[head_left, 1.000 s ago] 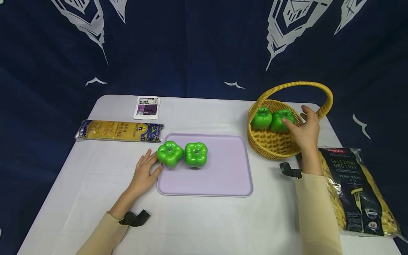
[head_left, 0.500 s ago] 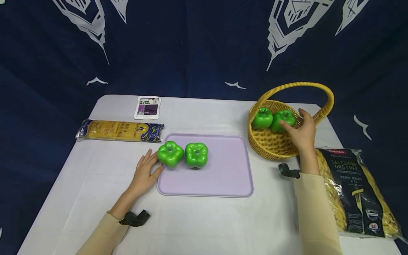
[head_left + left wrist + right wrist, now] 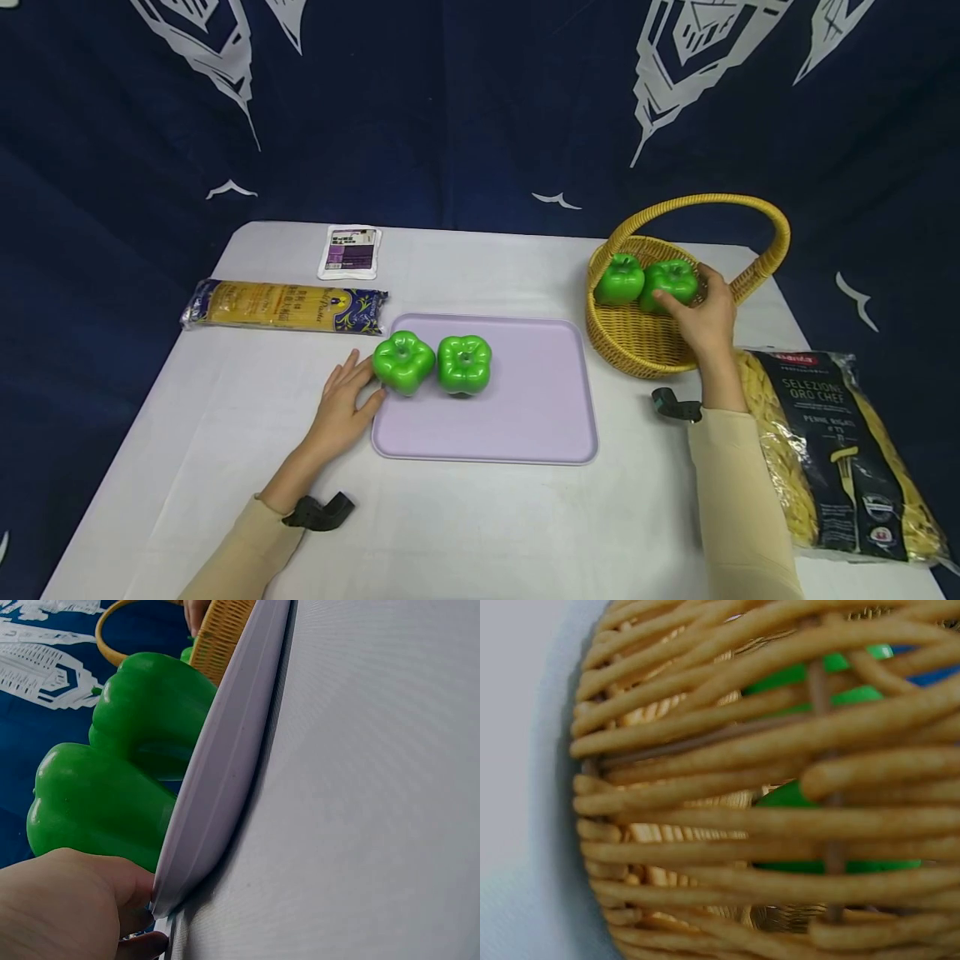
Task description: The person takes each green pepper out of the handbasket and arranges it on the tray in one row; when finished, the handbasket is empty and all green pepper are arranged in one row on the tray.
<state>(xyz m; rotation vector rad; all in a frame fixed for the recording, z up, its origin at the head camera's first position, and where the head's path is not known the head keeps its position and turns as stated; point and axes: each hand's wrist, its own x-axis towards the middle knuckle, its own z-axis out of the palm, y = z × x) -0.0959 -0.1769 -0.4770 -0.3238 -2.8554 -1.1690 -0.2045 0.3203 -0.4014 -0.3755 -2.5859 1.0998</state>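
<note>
Two green bell peppers lie in the yellow wicker basket (image 3: 637, 337) at the right. My right hand (image 3: 708, 321) reaches over the basket's near right rim and pinches the right-hand bell pepper (image 3: 677, 282), thumb in front and fingers on its right side. The other bell pepper (image 3: 619, 280) sits against it on the left. Two more bell peppers, a left one (image 3: 403, 363) and a right one (image 3: 464, 365), stand on the lilac tray (image 3: 525, 417). With its fingers loosely extended, my left hand (image 3: 341, 412) touches the tray's left edge beside the nearer pepper. Basket weave (image 3: 705, 787) fills the right wrist view, hiding that hand.
A long yellow pasta packet (image 3: 281, 306) lies at the back left, with a small white and purple packet (image 3: 350, 252) behind it. A big bag of penne (image 3: 832, 450) lies beside my right forearm. The basket's tall handle (image 3: 705, 200) arches above the peppers.
My right hand has moved left and its fingers have closed in from the basket's right rim onto the right-hand bell pepper. My left hand has stayed at the tray.
</note>
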